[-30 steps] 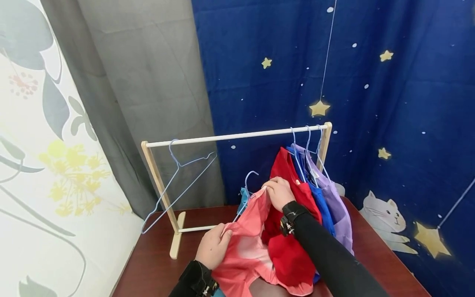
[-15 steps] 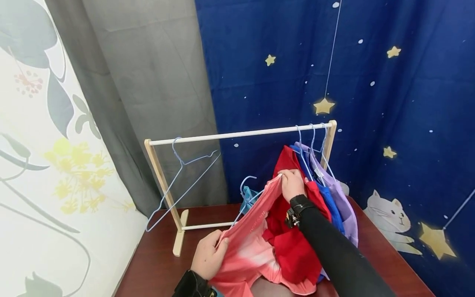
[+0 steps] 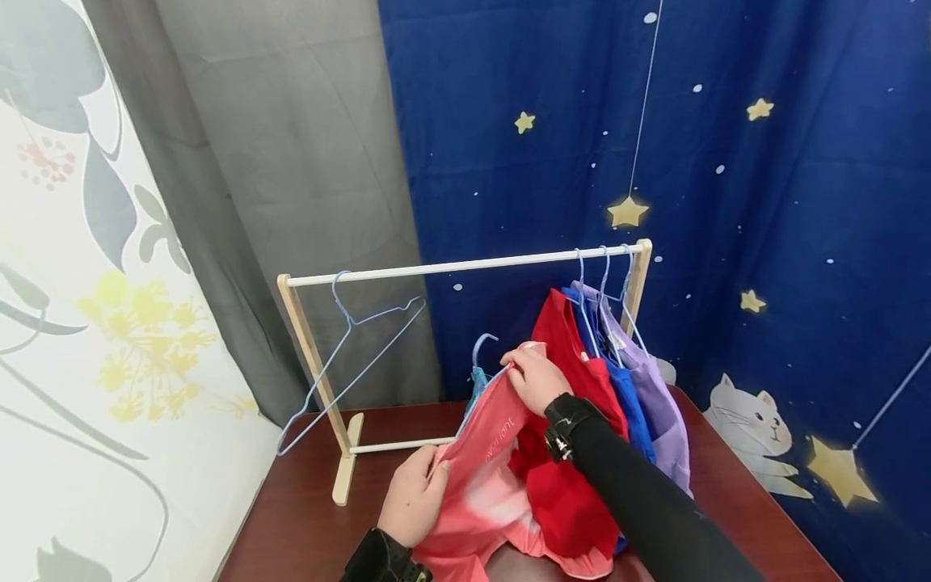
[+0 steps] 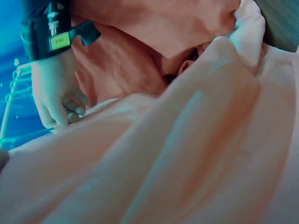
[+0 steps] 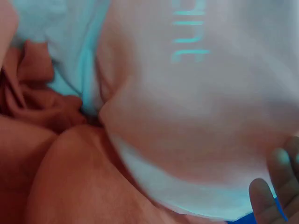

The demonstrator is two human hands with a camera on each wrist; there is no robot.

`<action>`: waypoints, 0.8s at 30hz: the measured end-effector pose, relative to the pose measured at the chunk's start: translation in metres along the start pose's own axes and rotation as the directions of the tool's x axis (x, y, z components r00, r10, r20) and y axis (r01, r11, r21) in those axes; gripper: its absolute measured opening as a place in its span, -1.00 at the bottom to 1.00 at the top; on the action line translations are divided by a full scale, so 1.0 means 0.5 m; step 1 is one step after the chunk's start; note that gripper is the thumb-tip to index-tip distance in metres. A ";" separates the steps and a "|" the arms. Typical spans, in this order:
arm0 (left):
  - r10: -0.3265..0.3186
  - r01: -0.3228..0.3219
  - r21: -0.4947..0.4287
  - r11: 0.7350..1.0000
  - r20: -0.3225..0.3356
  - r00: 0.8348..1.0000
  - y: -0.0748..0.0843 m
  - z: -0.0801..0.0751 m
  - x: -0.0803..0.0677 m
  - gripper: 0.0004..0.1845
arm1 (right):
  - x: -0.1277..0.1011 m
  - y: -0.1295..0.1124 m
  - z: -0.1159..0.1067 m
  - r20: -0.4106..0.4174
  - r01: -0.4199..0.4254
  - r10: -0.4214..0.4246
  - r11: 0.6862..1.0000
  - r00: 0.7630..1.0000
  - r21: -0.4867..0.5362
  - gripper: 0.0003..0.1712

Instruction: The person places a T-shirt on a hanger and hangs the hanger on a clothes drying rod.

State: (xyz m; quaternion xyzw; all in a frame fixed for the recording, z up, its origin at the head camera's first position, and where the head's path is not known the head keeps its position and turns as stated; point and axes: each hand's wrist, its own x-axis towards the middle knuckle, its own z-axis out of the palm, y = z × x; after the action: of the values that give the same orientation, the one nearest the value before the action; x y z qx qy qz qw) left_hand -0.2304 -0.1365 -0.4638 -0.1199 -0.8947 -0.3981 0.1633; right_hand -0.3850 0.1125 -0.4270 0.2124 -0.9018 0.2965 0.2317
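Note:
A coral T-shirt [image 3: 476, 477] with a pale patch and lettering spreads between my hands in the head view. My left hand [image 3: 413, 495] pinches its edge at lower left. Higher up, my right hand [image 3: 537, 378] grips the same edge near a pale trim. Behind that edge shows a light blue hanger [image 3: 477, 349], its hook upright and free of the rack, most of its frame hidden. A teal piece of cloth [image 3: 478, 380] sits below the hook. The left wrist view shows my right hand [image 4: 56, 95] on the fabric edge; the right wrist view shows fingertips [image 5: 261, 196] beside the shirt.
A clothes rack [image 3: 465, 265] stands on the dark red table [image 3: 298, 517]. A bare hanger [image 3: 349, 323] hangs at its left. Red [image 3: 556, 323], blue [image 3: 633, 404] and lilac [image 3: 665, 412] garments hang at its right, close to my right arm. Curtains stand behind.
My right hand first pulls the shirt's edge up and rightward, then comes back left, against the hanger. The hanger's shoulder is now more covered by the cloth. My left hand barely shifts.

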 end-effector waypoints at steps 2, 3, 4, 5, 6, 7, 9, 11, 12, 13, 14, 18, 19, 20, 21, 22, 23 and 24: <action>-0.001 0.000 0.030 1.000 0.050 0.999 0.009 -0.005 -0.005 -0.91 | 0.004 -0.003 -0.002 -0.010 -0.010 0.010 1.000 1.000 0.005 -0.80; -0.007 0.004 0.042 0.999 0.079 0.997 0.012 -0.008 -0.009 -0.88 | 0.007 -0.003 -0.004 -0.019 -0.017 0.017 1.000 1.000 0.008 -0.82; -0.014 0.008 0.057 0.998 0.106 0.994 0.016 -0.010 -0.012 -0.86 | 0.009 -0.003 -0.007 -0.025 -0.029 0.029 1.000 0.999 0.011 -0.82; -0.022 0.014 0.067 0.998 0.129 0.991 0.019 -0.014 -0.016 -0.84 | 0.013 -0.003 -0.010 -0.031 -0.044 0.044 0.999 0.999 0.016 -0.82; -0.030 0.019 0.072 0.997 0.151 0.988 0.023 -0.017 -0.019 -0.83 | 0.017 -0.002 -0.014 -0.035 -0.058 0.058 0.998 0.998 0.018 -0.82; -0.039 0.026 0.076 0.997 0.169 0.985 0.026 -0.019 -0.022 -0.83 | 0.021 -0.002 -0.017 -0.039 -0.071 0.072 0.997 0.997 0.021 -0.81; -0.045 0.029 0.083 0.996 0.198 0.979 0.033 -0.024 -0.027 -0.89 | 0.029 -0.001 -0.026 -0.047 -0.097 0.098 0.995 0.994 0.022 -0.79; -0.026 0.008 0.076 0.997 0.227 0.974 0.040 -0.026 -0.029 -0.89 | 0.041 0.001 -0.034 -0.051 -0.123 0.124 0.992 0.991 0.023 -0.76; -0.014 0.001 0.055 0.998 0.250 0.968 0.043 -0.027 -0.029 -0.87 | 0.047 0.003 -0.038 -0.055 -0.134 0.135 0.991 0.989 0.022 -0.75; 0.004 -0.012 0.029 0.999 0.270 0.963 0.047 -0.026 -0.029 -0.85 | 0.053 0.004 -0.042 -0.062 -0.146 0.148 0.989 0.987 0.029 -0.73; 0.028 -0.026 -0.010 1.000 0.289 0.957 0.050 -0.026 -0.028 -0.84 | 0.059 0.004 -0.046 -0.068 -0.155 0.158 0.987 0.985 0.042 -0.72; 0.126 -0.054 -0.221 0.974 0.326 0.937 0.071 -0.017 -0.017 -0.90 | 0.082 0.003 -0.061 -0.072 -0.177 0.188 0.974 0.979 0.140 -0.62; 0.155 -0.072 -0.261 0.963 0.315 0.936 0.078 -0.014 -0.013 -0.92 | 0.087 0.001 -0.065 -0.060 -0.176 0.189 0.968 0.980 0.179 -0.58; 0.180 -0.087 -0.296 0.951 0.303 0.936 0.084 -0.011 -0.008 -0.94 | 0.091 -0.001 -0.069 -0.045 -0.175 0.189 0.959 0.981 0.223 -0.54; 0.201 -0.104 -0.318 0.942 0.289 0.936 0.091 -0.007 -0.002 -0.95 | 0.095 -0.003 -0.072 -0.025 -0.181 0.194 0.947 0.981 0.266 -0.48; 0.220 -0.121 -0.336 0.934 0.274 0.936 0.099 -0.003 0.003 -0.96 | 0.098 -0.005 -0.075 -0.006 -0.184 0.194 0.937 0.981 0.297 -0.43; 0.240 -0.141 -0.348 0.927 0.259 0.936 0.106 0.001 0.009 -0.97 | 0.100 -0.007 -0.079 0.013 -0.191 0.198 0.927 0.980 0.323 -0.38; 0.257 -0.161 -0.354 0.921 0.243 0.935 0.113 0.005 0.015 -0.97 | 0.102 -0.009 -0.084 0.027 -0.199 0.202 0.916 0.979 0.349 -0.33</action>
State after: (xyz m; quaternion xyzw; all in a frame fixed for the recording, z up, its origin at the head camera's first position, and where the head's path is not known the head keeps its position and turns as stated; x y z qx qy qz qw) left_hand -0.2183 -0.0971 -0.4246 -0.2973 -0.8118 -0.4999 0.0527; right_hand -0.4113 0.1232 -0.3674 0.1554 -0.8504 0.4755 0.1629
